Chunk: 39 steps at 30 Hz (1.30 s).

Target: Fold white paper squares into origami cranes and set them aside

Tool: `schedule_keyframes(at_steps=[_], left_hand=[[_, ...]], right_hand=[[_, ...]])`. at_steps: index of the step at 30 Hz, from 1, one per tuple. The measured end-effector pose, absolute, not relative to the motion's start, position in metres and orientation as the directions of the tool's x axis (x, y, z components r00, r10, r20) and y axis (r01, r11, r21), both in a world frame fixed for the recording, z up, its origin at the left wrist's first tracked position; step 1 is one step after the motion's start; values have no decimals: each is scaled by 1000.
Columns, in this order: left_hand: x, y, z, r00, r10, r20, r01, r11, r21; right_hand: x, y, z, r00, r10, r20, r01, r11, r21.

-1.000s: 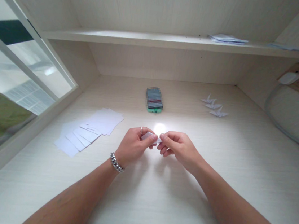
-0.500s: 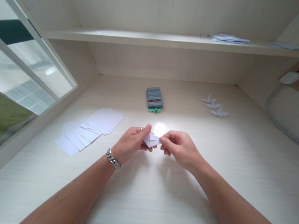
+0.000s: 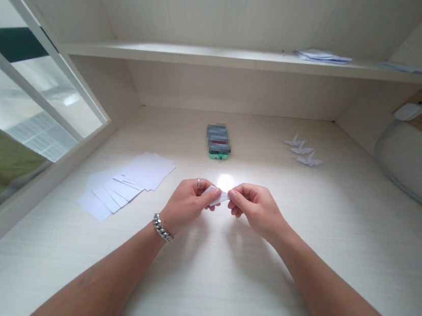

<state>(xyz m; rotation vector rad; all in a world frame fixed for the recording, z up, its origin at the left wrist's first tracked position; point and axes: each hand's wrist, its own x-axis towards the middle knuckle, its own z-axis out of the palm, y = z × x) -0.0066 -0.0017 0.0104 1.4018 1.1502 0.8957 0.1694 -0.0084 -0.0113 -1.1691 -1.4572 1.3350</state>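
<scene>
A small piece of folded white paper (image 3: 223,198) is held between my two hands over the middle of the desk. My left hand (image 3: 191,198), with a ring and a chain bracelet, pinches its left part, the thumb pressed across the top. At the paper's narrow right tip, my right hand (image 3: 251,206) grips with thumb and forefinger. Both hands partly cover the paper, so its full shape is hidden. Three folded paper cranes (image 3: 304,151) stand at the back right. Loose white paper sheets (image 3: 148,171) lie fanned out to the left of my left hand.
A dark, pixelated object with a green end (image 3: 218,141) lies behind my hands. Above the desk (image 3: 196,279) runs a shelf (image 3: 208,57) bearing a paper stack (image 3: 323,56). A plugged-in white charger (image 3: 409,111) with a grey cable is on the right wall.
My left thumb has moved down and right across the folded paper, covering more of it. The paper looks narrower now. My right hand keeps its pinch, shifted slightly right.
</scene>
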Motion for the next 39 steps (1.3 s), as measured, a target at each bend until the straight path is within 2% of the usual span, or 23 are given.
schedule_keyframes(at_steps=[5,11,16,22,33,39], left_hand=[[-5,-1,8,264,962,-71,155,31,987],[-8,-1,10,221,975,-24,168,-13,986],[-9,0,11,201,980,9,201,-50,978],[-8,-1,11,222,975,9,198,-54,979],[-8,0,9,219,975,20,169,-58,984],[-9,0,5,262,963,59,271,-132,954]], right_hand=[[168,-12,-11,-196,977,89,241,136,-961],[170,-10,-9,-301,950,80,155,131,-979],[173,-7,-8,-271,963,7,16,12,-1000],[169,-10,-10,-272,959,76,126,113,-986],[170,-9,-7,-295,954,44,43,59,-997],[169,-10,-8,-277,959,57,151,102,-983]])
